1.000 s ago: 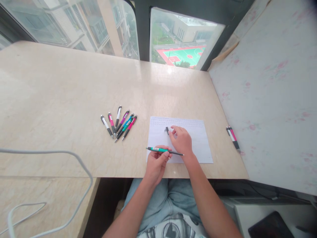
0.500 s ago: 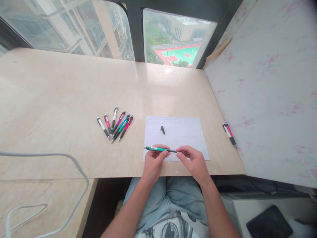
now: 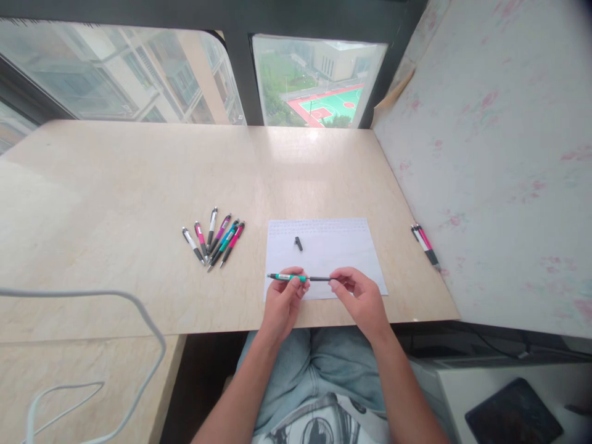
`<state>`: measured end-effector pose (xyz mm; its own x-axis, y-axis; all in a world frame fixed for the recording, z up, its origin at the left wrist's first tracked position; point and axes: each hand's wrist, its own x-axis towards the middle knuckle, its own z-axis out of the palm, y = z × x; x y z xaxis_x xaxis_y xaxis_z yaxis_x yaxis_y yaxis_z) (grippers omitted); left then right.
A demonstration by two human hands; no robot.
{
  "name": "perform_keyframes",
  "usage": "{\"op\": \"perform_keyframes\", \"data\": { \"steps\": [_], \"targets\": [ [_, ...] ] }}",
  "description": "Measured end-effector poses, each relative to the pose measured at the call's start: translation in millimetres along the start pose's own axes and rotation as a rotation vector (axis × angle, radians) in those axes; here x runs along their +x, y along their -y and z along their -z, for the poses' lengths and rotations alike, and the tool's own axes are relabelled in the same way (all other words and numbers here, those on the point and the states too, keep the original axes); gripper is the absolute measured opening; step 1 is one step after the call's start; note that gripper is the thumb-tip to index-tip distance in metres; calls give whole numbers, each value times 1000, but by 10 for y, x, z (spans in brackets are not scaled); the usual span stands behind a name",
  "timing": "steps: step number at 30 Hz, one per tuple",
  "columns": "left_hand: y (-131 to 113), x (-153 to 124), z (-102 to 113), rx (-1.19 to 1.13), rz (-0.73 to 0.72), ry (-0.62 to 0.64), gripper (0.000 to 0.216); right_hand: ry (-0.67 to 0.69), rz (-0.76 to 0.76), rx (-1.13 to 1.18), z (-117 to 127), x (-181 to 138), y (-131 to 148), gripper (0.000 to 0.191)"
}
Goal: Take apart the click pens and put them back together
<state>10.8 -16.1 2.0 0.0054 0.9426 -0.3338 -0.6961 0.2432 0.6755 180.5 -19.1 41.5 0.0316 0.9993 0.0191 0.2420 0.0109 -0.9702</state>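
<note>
Over the lower part of a sheet of paper, my left hand grips the teal-green barrel of a ballpoint pen, which lies level with its clicker end to the left. A thin dark ink refill sticks out of the barrel's right end. My right hand pinches the refill's far end between thumb and fingers, and its tip is hidden there. On the paper, just above my hands, lies a small black piece. Rows of faint handwriting run along the sheet's top edge.
Several ballpoint pens in white, pink, purple and teal lie fanned out on the table left of the paper. More pens lie against the wall at right. A white cable loops over the front left.
My hands have moved slightly apart, and a longer stretch of the dark refill shows between them. The view has shifted a little; the loose pens and black piece lie as before.
</note>
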Motion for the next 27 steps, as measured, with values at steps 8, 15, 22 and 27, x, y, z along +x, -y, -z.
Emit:
{"op": "perform_keyframes", "data": {
  "steps": [8,15,22,27],
  "targets": [
    [-7,0,36,-27,44,-29,23,-41,-27,16,43,-13,-25,16],
    [-26,-8,52,-105,75,-13,24,-89,-52,35,138,-29,50,15],
    [-24,-5,83,-180,66,-10,24,-158,-57,71,208,-1,-42,18],
    [-16,-5,89,-190,78,-5,25,-166,-52,-110,165,99,-216,19]
  ]
}}
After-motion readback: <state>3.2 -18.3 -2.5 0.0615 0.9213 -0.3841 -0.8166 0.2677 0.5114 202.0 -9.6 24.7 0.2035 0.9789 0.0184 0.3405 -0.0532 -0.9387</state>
